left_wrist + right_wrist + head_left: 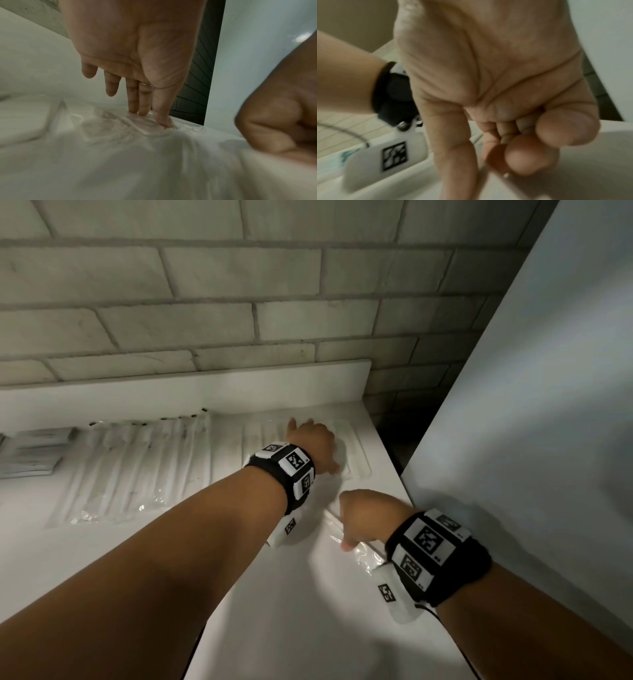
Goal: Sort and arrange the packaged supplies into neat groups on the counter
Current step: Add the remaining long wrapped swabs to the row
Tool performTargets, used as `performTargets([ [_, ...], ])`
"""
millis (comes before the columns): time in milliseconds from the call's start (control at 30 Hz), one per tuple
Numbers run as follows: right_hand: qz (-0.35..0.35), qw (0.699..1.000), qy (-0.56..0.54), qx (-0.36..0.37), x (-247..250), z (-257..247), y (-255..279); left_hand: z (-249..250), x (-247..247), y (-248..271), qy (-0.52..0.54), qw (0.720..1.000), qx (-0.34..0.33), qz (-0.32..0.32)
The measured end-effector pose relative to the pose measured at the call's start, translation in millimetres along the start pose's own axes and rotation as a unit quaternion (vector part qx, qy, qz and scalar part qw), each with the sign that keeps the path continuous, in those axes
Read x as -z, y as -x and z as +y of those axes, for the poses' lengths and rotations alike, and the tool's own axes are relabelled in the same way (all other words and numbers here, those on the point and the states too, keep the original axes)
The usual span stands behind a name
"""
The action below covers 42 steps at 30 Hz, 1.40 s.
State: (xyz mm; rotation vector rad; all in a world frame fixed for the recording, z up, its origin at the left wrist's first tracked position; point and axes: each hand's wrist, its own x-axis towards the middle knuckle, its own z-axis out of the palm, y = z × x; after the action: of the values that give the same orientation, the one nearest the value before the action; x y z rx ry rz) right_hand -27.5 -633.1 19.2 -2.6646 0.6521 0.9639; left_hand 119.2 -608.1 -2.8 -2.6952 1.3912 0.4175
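Observation:
On the white counter (pixel 281 594), my left hand (pixel 313 441) lies on a group of clear flat packets (pixel 354 455) near the back right corner. In the left wrist view my left hand (pixel 150 116) has straight fingers, and their tips and the thumb press on the clear plastic (pixel 106 121). My right hand (pixel 356 522) is nearer the counter's right edge, fingers curled, and grips one long clear packet (pixel 363 556) lying on the counter. In the right wrist view the right hand (pixel 513 148) is blurred, with curled fingers meeting the thumb.
A row of several long clear packets with white contents (pixel 137 463) lies at the back left. Grey flat packets (pixel 29 455) are stacked at the far left. A tall white panel (pixel 534 405) stands along the counter's right edge, and a tiled wall (pixel 205 302) rises behind.

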Motion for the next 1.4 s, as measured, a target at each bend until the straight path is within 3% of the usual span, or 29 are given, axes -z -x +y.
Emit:
performTargets([
  [100,0.01,0.999,-0.043,-0.021,9,27,-10,-1,-2,-1,0.007,1.0,-0.003,0.011],
  [300,0.161,0.973,-0.122,-0.109,61,62,-51,-2,-5,1,0.039,0.999,0.001,0.03],
  [467,0.224,0.963,-0.132,-0.072,67,79,-77,-1,-7,0,0.046,0.998,0.002,0.035],
  [600,0.167,0.981,-0.073,-0.064,51,85,-95,-2,-11,2,0.039,0.998,-0.008,0.045],
  [800,0.211,0.974,-0.054,-0.059,50,89,-96,12,-6,3,0.075,0.989,-0.014,0.13],
  [1000,0.194,0.978,-0.05,-0.052,54,89,-102,37,-4,-6,0.012,0.999,-0.022,0.038],
  [1133,0.204,0.978,-0.027,-0.013,52,98,-103,36,-5,-9,0.013,0.999,-0.013,0.033],
  [1400,0.154,0.987,0.031,0.019,55,101,-103,35,-5,-10,0.024,0.999,-0.007,0.024],
])
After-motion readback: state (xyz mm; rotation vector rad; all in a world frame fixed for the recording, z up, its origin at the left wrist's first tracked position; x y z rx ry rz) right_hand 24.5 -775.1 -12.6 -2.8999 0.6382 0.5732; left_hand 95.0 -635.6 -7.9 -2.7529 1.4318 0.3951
